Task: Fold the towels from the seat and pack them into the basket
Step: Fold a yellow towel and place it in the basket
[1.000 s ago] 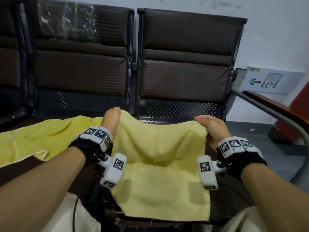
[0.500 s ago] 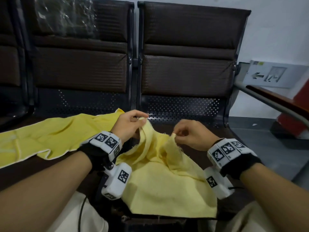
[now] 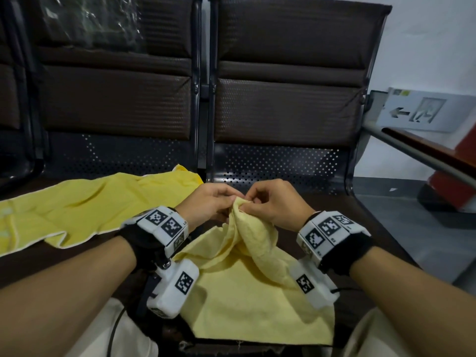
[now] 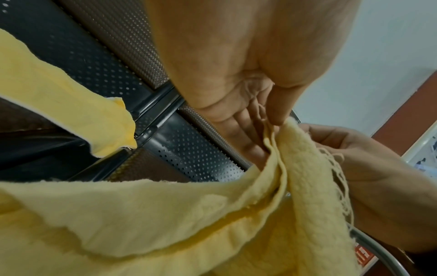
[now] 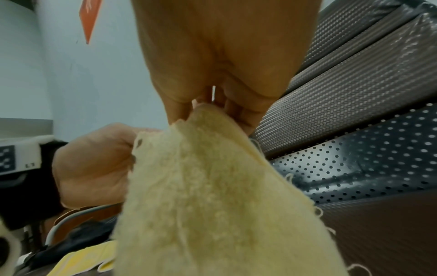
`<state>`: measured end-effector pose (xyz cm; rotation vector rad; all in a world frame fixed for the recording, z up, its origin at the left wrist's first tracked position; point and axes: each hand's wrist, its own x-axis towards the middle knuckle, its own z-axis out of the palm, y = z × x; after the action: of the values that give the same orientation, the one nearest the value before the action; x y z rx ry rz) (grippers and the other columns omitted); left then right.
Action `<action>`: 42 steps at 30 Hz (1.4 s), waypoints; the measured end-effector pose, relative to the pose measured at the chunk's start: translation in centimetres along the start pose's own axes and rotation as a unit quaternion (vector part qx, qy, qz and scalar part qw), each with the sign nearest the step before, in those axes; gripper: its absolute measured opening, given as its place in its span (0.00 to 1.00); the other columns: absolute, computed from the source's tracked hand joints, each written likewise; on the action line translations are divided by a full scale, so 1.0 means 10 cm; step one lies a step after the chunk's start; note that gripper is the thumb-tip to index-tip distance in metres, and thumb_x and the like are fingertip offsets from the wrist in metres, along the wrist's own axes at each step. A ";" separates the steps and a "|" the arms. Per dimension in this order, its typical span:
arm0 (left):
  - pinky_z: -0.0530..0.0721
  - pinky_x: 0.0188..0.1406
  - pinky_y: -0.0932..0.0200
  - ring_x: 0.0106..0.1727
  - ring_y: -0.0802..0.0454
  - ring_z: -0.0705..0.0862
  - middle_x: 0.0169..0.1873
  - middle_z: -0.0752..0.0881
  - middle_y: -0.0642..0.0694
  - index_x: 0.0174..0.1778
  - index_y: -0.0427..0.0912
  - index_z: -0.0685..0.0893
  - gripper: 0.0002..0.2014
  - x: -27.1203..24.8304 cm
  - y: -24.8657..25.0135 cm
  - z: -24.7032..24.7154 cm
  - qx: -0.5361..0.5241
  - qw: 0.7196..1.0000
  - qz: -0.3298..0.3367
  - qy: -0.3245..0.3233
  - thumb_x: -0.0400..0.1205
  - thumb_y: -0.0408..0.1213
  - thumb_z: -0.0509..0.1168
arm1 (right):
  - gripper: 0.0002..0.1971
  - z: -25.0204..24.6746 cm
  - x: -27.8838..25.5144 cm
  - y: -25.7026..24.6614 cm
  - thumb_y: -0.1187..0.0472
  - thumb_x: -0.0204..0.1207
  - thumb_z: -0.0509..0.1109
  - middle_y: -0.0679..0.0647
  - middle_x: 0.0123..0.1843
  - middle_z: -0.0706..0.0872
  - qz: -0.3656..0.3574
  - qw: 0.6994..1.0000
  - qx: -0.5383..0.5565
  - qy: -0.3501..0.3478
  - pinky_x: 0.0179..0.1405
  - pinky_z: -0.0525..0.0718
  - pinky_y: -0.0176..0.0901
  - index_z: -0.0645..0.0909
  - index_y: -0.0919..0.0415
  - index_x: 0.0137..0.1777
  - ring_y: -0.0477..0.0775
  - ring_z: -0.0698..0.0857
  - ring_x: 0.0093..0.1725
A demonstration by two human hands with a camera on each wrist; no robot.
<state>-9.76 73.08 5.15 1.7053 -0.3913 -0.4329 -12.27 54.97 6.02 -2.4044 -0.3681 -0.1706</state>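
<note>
A pale yellow towel lies over my lap and the dark seat, its far edge gathered up into a peak. My left hand and my right hand meet at that peak, and each pinches the towel's top corners. The left wrist view shows the towel with doubled edges held between thumb and fingers of the left hand. Seen from the right wrist, the towel hangs from the pinch of the right hand. A second, brighter yellow towel lies spread on the seat to the left. No basket is in view.
Dark brown seat backs with perforated metal panels stand right behind my hands. A metal armrest with a wooden top juts out at the right. A white sign with an arrow leans on the wall.
My hands, wide apart holding the towel's far edge stretched a second ago, have come together in the middle. The towel's far corners now meet and the cloth has bunched into a peak.
</note>
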 end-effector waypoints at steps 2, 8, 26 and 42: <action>0.85 0.36 0.59 0.41 0.43 0.82 0.43 0.84 0.33 0.49 0.36 0.86 0.10 0.00 0.00 0.01 -0.010 1.000 -0.008 -0.001 0.85 0.31 0.58 | 0.07 0.02 0.02 0.00 0.51 0.67 0.79 0.41 0.25 0.78 0.007 1.000 -0.010 0.004 0.27 0.72 0.23 0.83 0.48 0.34 0.31 0.77 0.27; 0.85 0.44 0.49 0.40 0.44 0.85 0.38 0.88 0.37 0.47 0.42 0.88 0.06 -0.02 -0.02 -0.02 0.045 0.999 0.011 0.000 0.77 0.30 0.70 | 0.10 0.04 0.01 0.01 0.48 0.68 0.78 0.42 0.28 0.81 0.027 1.000 -0.001 0.001 0.24 0.71 0.22 0.84 0.52 0.36 0.32 0.78 0.27; 0.72 0.28 0.76 0.28 0.66 0.78 0.26 0.84 0.60 0.42 0.53 0.87 0.12 -0.34 0.12 -0.29 0.225 0.948 0.177 0.137 0.78 0.29 0.64 | 0.19 -0.30 -0.16 -0.08 0.56 0.73 0.71 0.51 0.47 0.83 0.023 0.955 -0.252 -0.156 0.42 0.79 0.42 0.74 0.51 0.63 0.54 0.82 0.46; 0.69 0.24 0.74 0.25 0.62 0.75 0.29 0.83 0.49 0.45 0.47 0.86 0.08 -0.60 0.52 -0.34 0.237 0.910 0.241 0.241 0.77 0.31 0.63 | 0.07 -0.81 -0.29 -0.52 0.61 0.80 0.66 0.41 0.35 0.85 0.004 0.986 -0.169 -0.014 0.31 0.73 0.23 0.83 0.50 0.44 0.36 0.82 0.36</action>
<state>-13.40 77.98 11.24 2.0198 -0.5598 0.4822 -16.82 52.76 14.73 -2.7441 -0.3648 -0.2099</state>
